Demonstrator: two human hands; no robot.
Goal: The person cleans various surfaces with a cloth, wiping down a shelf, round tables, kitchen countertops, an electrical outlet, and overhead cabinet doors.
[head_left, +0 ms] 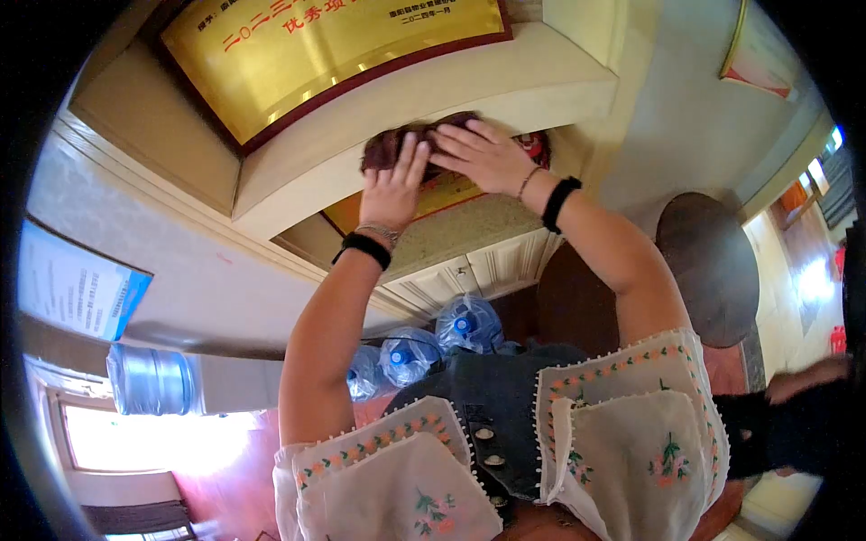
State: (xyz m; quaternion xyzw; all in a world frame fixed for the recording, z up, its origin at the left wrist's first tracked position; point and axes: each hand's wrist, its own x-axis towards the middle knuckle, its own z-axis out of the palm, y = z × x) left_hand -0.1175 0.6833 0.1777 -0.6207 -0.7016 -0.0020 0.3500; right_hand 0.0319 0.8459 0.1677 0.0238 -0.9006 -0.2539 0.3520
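A dark maroon cloth (388, 149) lies bunched on the front edge of a cream shelf (316, 171), under both hands. My left hand (390, 194) grips its lower part, fingers pointing up across it. Over its right end, my right hand (487, 155) holds it with long, slanting fingers. The two hands nearly meet at the fingertips; their thumbs are hard to make out. Above the shelf edge leans a gold plaque (334, 68) with red characters and a dark red frame. Part of a red object (534, 144) shows behind my right wrist.
Below is a speckled counter (469, 230) over white cabinet doors (487, 270). Several bagged water bottles (410, 356) stand on the floor, near a dispenser with a blue bottle (151, 379). A round brown table or stool top (706, 270) is at right. Another person's dark sleeve (794, 424) shows at the right edge.
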